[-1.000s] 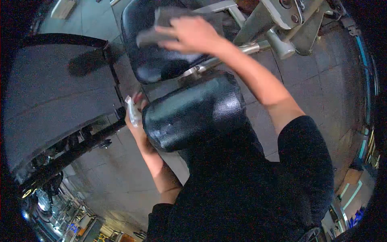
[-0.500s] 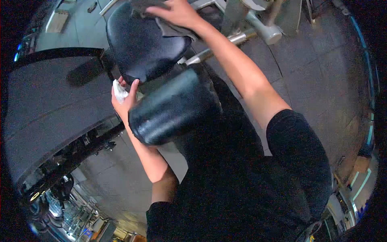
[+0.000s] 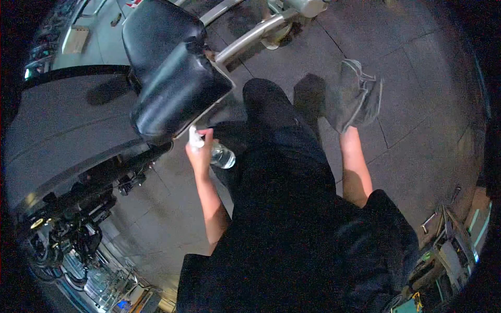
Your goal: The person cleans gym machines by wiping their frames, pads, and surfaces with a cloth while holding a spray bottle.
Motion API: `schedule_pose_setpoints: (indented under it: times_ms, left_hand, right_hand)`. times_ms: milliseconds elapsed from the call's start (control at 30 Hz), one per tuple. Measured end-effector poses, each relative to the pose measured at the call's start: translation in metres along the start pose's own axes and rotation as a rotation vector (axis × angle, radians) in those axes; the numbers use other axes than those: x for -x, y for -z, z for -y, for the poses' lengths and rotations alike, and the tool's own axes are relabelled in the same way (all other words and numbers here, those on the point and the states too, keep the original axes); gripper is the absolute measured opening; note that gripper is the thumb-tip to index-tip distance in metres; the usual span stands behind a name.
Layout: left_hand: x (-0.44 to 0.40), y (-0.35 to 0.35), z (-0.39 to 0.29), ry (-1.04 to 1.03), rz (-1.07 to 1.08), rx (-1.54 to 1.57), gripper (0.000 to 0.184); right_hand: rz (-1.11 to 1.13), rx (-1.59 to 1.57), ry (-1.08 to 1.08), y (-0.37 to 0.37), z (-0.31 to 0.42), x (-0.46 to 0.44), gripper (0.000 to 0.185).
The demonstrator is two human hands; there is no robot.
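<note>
My left hand [image 3: 200, 151] grips a clear spray bottle [image 3: 223, 156] with a white nozzle, just below the near edge of a black padded cushion [image 3: 180, 86]. Behind that cushion is a second black pad [image 3: 156, 36] of the same machine. Out to the right, over the floor, a grey cloth [image 3: 357, 99] hangs spread and blurred from my right hand [image 3: 350, 130]. The cloth covers most of that hand, fingers included. Neither hand touches the pads.
Silver metal tubes [image 3: 255, 36] of the machine run to the upper right. A large dark flat surface [image 3: 68, 120] lies at the left. Grey floor tiles [image 3: 412, 99] stretch to the right. Assorted equipment [image 3: 83, 245] crowds the lower left.
My right hand has swung with the cloth from the far pad to the right, over the floor. My left hand has come back toward my body, and the bottle now shows. The view has shifted.
</note>
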State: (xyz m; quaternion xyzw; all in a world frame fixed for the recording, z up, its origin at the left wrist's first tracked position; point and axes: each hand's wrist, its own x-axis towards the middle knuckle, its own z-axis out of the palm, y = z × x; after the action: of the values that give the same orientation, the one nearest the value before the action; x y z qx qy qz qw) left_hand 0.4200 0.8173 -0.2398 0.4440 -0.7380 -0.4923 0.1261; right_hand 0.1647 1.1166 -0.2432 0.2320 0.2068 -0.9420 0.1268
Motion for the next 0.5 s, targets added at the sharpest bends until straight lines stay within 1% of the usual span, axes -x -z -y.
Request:
schedule_pose_setpoints:
  times_ms: [67, 133, 167, 200, 267, 333, 367, 400, 467, 500]
  left_hand:
    - [-0.003, -0.022, 0.005, -0.024, 0.04, -0.047, 0.019]
    - [-0.009, -0.043, -0.009, -0.042, 0.09, -0.048, 0.022]
    - [-0.011, -0.054, -0.015, -0.076, 0.114, 0.005, 0.024]
    - [-0.017, -0.065, -0.023, -0.082, 0.137, -0.055, 0.025]
    - [-0.039, -0.089, -0.023, -0.248, 0.156, -0.297, 0.029]
    - [-0.046, -0.11, -0.036, -0.204, 0.224, -0.155, 0.032]
    - [-0.059, -0.124, -0.034, -0.214, 0.156, -0.296, 0.033]
    - [-0.069, -0.137, -0.03, -0.214, 0.16, -0.282, 0.033]
    - [-0.086, -0.158, -0.035, -0.122, 0.215, -0.04, 0.031]
    - [-0.121, -0.182, 0.016, -0.28, 0.214, 0.08, 0.031]
  right_hand:
    - [0.023, -0.042, -0.031, -0.002, 0.0, 0.002, 0.063]
    - [0.035, -0.059, -0.061, -0.005, -0.003, 0.001, 0.064]
    - [0.036, -0.07, -0.068, -0.005, -0.004, 0.0, 0.064]
    - [0.037, -0.076, -0.075, -0.006, -0.004, 0.003, 0.065]
    - [0.036, -0.081, -0.073, -0.007, -0.002, -0.002, 0.066]
    - [0.017, -0.061, -0.059, 0.0, 0.001, 0.001, 0.067]
    - [0.019, -0.049, -0.05, 0.007, 0.002, 0.001, 0.067]
    - [0.024, 0.01, -0.019, 0.019, 0.003, -0.002, 0.066]
    - [0.027, 0.076, 0.018, 0.024, -0.003, -0.007, 0.065]
    - [0.006, 0.074, 0.018, 0.023, -0.007, -0.004, 0.065]
